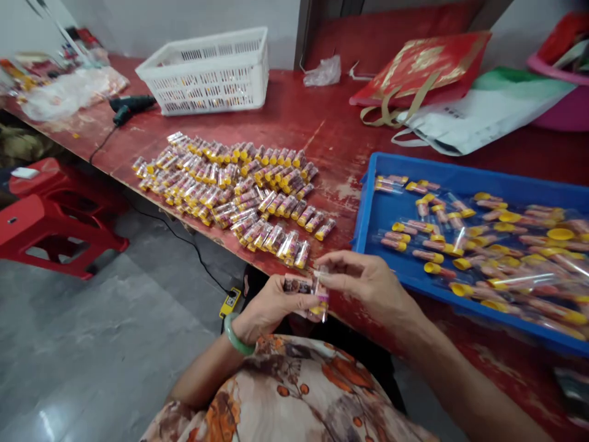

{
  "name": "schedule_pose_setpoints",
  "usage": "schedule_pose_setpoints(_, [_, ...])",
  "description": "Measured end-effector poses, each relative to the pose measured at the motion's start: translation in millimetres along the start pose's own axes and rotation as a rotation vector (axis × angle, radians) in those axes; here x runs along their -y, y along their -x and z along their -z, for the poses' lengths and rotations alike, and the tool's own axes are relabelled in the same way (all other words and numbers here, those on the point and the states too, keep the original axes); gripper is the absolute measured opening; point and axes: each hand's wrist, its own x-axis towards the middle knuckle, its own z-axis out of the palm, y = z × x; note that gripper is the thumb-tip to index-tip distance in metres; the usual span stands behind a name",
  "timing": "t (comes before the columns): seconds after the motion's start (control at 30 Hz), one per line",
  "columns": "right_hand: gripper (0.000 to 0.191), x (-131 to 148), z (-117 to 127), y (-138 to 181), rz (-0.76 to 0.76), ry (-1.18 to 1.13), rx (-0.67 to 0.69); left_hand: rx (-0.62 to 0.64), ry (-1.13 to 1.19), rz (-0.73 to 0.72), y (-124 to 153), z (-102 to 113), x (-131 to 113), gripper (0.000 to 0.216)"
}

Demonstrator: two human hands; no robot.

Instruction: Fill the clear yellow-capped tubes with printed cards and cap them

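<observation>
Close to my body, over the table's front edge, my left hand [276, 301] is closed around dark printed wrappers or labels [297, 285]. A small clear-wrapped tube with a yellow end [321, 301] stands upright at its fingertips. My right hand [359, 282] pinches the clear top of that same tube between thumb and fingers. Just beyond my hands, many similar wrapped tubes [271, 236] with yellow ends lie in rows on the red table [304, 123]. To the right, a blue tray [368, 202] holds loose yellow-ended pinkish tubes [442, 245], many in clear film.
A white slotted basket [211, 80] stands at the back, with a dark heat-gun-like tool [131, 105] to its left. Red [423, 67] and white bags [488, 116] lie back right. Red stools [55, 227] and a yellow power strip [230, 302] are below on the left.
</observation>
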Motion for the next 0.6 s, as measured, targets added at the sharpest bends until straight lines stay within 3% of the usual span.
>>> schedule_pose_setpoints(0.3, [0.021, 3, -22, -17, -0.158, -0.08, -0.08, 0.024, 0.092, 0.051, 1, 21, -11, 0.029])
schedule_pose_setpoints(0.6, [0.024, 0, -28, -11, -0.182, -0.166, -0.102, 0.008, 0.088, 0.024, 4, 22, -1, 0.03])
